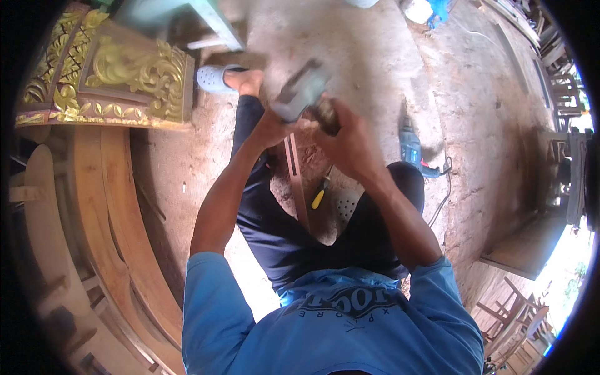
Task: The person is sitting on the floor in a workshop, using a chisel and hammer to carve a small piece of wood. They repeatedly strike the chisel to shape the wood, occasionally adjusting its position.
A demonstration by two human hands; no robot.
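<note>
Both my hands are raised in front of my knees, closed on a blurred grey-green block-shaped tool point(305, 94) with a dark part. My left hand point(270, 129) grips its near left end. Fingers of my right hand point(345, 134) wrap round a dark, rounded part at its right side; motion blur hides the tool's exact kind. Below the hands, a narrow wooden strip point(295, 178) with dark slots stands between my legs. Close by on the floor lies a hand tool with a yellow handle point(319, 196).
A blue corded power drill point(410, 148) rests on the floor right of my knee. At left are a gold-painted carved wood panel point(134, 72) and long curved timber pieces point(94, 187). A pale stand leg point(215, 25) is ahead; wooden furniture frames point(512, 312) stand far right.
</note>
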